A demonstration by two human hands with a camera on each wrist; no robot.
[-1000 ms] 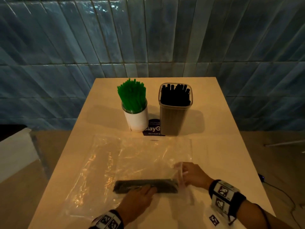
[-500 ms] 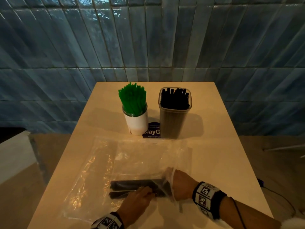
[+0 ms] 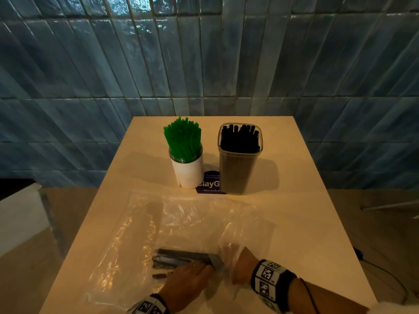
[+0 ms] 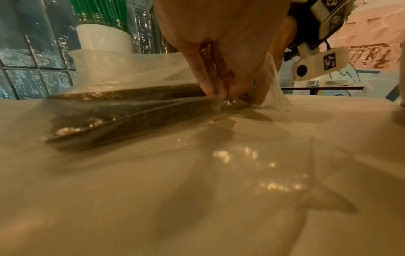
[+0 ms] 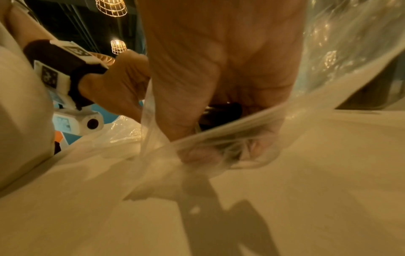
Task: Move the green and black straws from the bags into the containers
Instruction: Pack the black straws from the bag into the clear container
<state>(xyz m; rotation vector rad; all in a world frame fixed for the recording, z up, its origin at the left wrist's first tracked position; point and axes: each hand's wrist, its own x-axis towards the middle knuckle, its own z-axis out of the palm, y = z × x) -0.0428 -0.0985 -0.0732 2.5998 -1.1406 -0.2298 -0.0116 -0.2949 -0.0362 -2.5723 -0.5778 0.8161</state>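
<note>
Green straws [image 3: 183, 139] stand in a white container [image 3: 189, 174], and black straws [image 3: 240, 137] fill a clear container [image 3: 238, 175] beside it. A short bundle of black straws [image 3: 179, 259] lies inside a clear plastic bag [image 3: 204, 218] at the table's near edge. My right hand [image 3: 227, 253] is inside the bag's mouth, its fingers curled round the right end of the bundle [image 5: 221, 110]. My left hand [image 3: 199, 269] presses down on the bag over the same end with straight fingers [image 4: 208, 78].
A second clear bag [image 3: 122, 236] lies flat to the left, overlapping the first. A dark blue sticker [image 3: 209, 184] sits between the containers. The tan table [image 3: 306, 223] meets a blue tiled wall [image 3: 204, 64] at the back. A white box [image 3: 18, 218] stands off the table's left side.
My right hand has gone deeper into the bag, leftward, and closed on the straws' end. My left hand slid right along the bundle. The straws have fanned out a little.
</note>
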